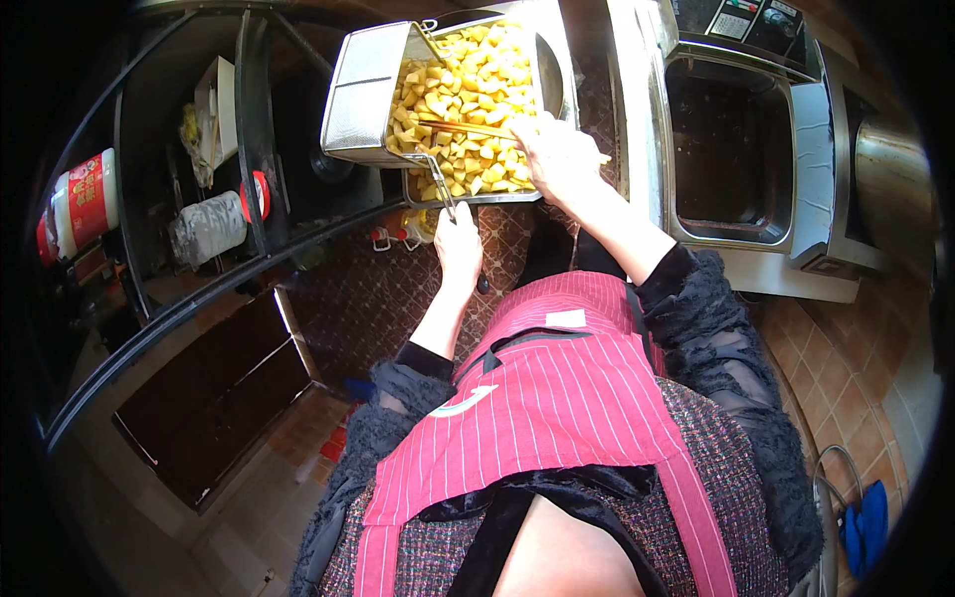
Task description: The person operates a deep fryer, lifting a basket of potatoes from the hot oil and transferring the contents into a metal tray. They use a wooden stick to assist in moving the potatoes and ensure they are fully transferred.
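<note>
My left hand (459, 242) grips the long handle of a rectangular wire-mesh fry basket (362, 89). The basket is tipped on its side, its mouth facing a metal tray (477, 199) of yellow potato chunks (477, 97). Some chunks lie inside the basket's mouth and many are spread over the tray. In my right hand (559, 160) is a pair of wooden chopsticks (470, 130), held low over the potatoes with the tips pointing left into them. Strong sunlight washes out much of this hand.
To the right stands a deep fryer with a dark rectangular well (731, 149). At left, a black metal shelf (246, 134) holds a red-lidded plastic jar (216, 224) and a red-labelled container (82, 201). Bottles with red caps (406, 233) stand on the tiled floor below the tray.
</note>
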Available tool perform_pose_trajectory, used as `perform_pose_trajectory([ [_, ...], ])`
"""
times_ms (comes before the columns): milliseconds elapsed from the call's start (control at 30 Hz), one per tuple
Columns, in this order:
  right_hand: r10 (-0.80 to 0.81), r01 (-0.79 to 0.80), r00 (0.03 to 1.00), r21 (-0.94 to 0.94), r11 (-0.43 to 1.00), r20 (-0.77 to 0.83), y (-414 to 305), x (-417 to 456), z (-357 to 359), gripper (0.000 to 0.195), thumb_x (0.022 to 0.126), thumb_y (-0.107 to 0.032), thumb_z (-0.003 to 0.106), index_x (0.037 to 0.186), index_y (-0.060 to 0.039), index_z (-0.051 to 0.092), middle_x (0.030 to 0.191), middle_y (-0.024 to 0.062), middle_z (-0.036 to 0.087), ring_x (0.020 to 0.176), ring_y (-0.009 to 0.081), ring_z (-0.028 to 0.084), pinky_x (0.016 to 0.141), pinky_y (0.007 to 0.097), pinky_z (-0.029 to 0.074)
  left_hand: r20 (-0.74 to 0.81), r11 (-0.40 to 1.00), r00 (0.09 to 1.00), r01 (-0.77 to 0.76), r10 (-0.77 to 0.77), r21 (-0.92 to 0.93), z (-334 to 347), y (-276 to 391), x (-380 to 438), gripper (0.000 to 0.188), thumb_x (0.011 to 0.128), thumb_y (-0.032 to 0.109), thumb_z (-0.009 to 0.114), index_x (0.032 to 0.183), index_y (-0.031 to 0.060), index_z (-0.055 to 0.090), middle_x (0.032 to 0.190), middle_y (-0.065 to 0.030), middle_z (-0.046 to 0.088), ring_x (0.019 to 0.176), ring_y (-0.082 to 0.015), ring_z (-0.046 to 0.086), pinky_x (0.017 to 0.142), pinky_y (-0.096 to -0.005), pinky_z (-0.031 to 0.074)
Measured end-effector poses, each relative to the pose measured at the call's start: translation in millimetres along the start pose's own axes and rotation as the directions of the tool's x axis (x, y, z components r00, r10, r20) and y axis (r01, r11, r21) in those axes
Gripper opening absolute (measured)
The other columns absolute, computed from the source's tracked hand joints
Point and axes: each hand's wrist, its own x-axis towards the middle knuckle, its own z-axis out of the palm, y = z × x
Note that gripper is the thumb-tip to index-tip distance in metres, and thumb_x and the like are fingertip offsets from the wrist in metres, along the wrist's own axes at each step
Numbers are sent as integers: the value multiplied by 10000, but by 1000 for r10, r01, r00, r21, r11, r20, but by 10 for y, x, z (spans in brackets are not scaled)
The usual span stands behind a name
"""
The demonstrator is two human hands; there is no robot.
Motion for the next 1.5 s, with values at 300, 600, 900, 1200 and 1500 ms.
perform_pose_trajectory([
  [300,-47,47,996,1,999,-77,119,287,376,227,870,-216,489,1057,-150,598,858,111,588,738,260,605,611,368,500,58,974,997,71,-60,-216,54,94,-205,241,949,306,473,815,114,412,538,45,368,406,-56,360,361,-215,306],
  [600,-29,33,999,-126,992,33,262,-27,63,282,868,-259,528,1136,-197,590,790,81,529,688,216,595,562,333,488,67,954,992,118,-103,-277,32,142,-282,277,935,294,474,795,56,456,557,-3,433,423,-82,401,400,-247,354],
  [900,7,-11,1000,-157,988,-24,155,-194,-220,293,862,-224,546,1153,-207,579,778,69,521,690,199,592,539,332,482,73,942,991,131,-114,-308,34,199,-450,263,936,287,476,794,66,456,542,9,423,412,-70,386,385,-242,338],
  [1200,32,-26,999,-138,990,38,182,-172,203,308,859,-206,533,1164,-188,576,816,78,539,701,227,589,574,347,490,92,929,989,143,-118,-343,63,185,-449,241,941,283,482,811,83,450,540,27,409,399,-57,371,361,-225,315],
  [1500,5,0,999,-108,994,40,375,-559,-79,311,869,-196,523,1175,-192,578,785,87,507,706,224,566,575,353,467,55,950,993,117,-106,-290,87,153,-389,240,942,280,480,821,73,465,539,26,411,414,-59,381,379,-225,322],
])
